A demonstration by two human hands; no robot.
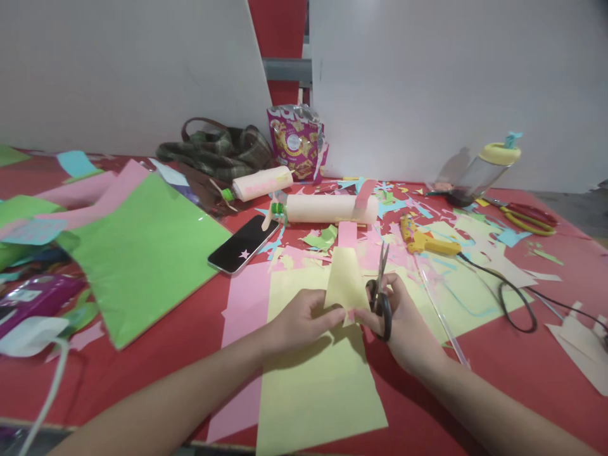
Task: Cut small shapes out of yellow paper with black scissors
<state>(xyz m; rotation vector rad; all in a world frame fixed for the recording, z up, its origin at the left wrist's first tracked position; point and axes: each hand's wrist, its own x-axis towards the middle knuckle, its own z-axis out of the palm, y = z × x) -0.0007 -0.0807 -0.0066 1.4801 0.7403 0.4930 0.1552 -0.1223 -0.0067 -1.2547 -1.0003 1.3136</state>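
My left hand [299, 320] pinches the lower edge of a small cut piece of pale yellow paper [346, 282] and holds it up above the table. My right hand [403, 320] grips black-handled scissors [380, 288], blades pointing up and away, and its fingertips also touch the bottom of the same yellow piece. Under both hands lies a large yellow sheet [318, 386] on top of a pink sheet [244, 304].
A red table [513, 373] is strewn with paper scraps. A black phone [243, 244], paper-wrapped bottles [327, 209], a yellow glue gun [422, 239] with its cable, red-and-yellow scissors [527, 215], a green sheet [142, 253], a snack bag [297, 140] and a drink bottle [484, 171] lie around.
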